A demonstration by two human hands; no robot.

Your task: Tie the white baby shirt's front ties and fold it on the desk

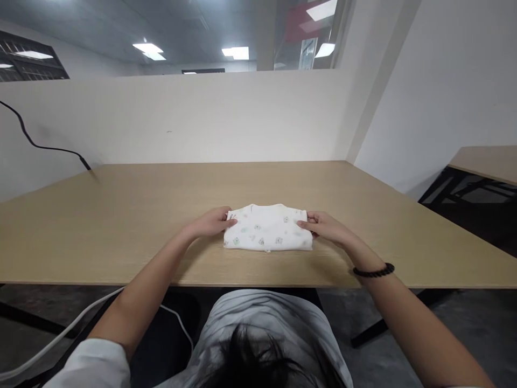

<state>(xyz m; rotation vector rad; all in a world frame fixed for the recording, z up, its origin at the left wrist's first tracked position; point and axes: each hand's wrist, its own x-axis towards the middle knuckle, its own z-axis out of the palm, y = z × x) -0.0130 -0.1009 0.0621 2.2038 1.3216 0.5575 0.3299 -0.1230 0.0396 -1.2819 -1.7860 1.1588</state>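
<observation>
A folded white baby garment (266, 229) with small printed figures lies on the wooden table (161, 188), close to its front edge. Its upper edge shows a shallow neckline shape. My left hand (214, 221) grips the left side, thumb on top and fingers partly hidden beneath the cloth. On the opposite side my right hand (323, 225) holds the right edge the same way, thumb over the fabric. A dark beaded bracelet (374, 270) circles my right wrist.
A white wall (226, 118) with a window above it stands behind the table. At the left, a black cable (52, 148) ends on the tabletop. A white cable (60, 337) runs below the front edge. Another table (488, 161) stands at the far right.
</observation>
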